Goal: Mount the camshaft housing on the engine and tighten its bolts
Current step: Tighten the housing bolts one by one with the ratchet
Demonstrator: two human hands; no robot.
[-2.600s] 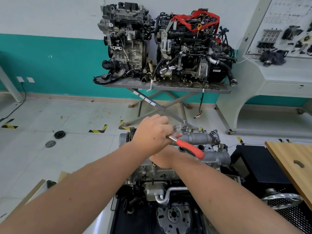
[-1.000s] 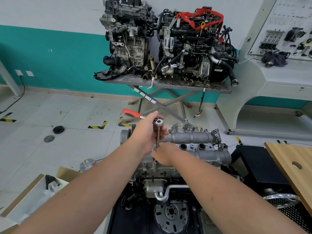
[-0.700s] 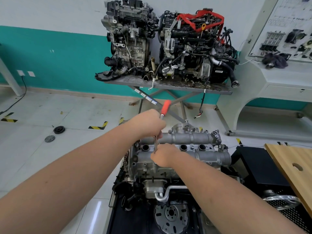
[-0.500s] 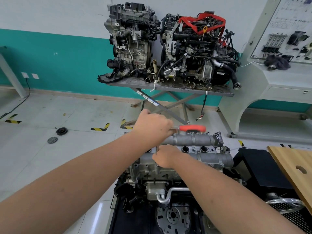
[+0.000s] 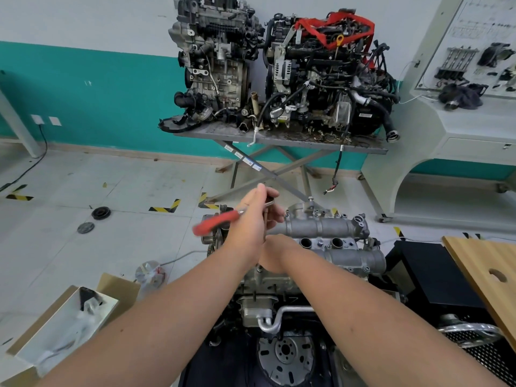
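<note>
The grey camshaft housing lies on top of the engine in front of me. My left hand grips the head of a ratchet wrench, whose red handle points left. A thin extension bar runs straight down from the ratchet head to the housing's left part. My right hand is curled round the lower end of that bar, just above the housing. The bolt under the bar is hidden by my hands.
Two other engines stand on a scissor-lift table at the back wall. An open cardboard box lies on the floor at left. A wooden board and a white console are at right.
The ratchet's red handle has swung round from pointing right to pointing left, spinning about the upright bar. My right hand has stayed on the bar's lower end.
</note>
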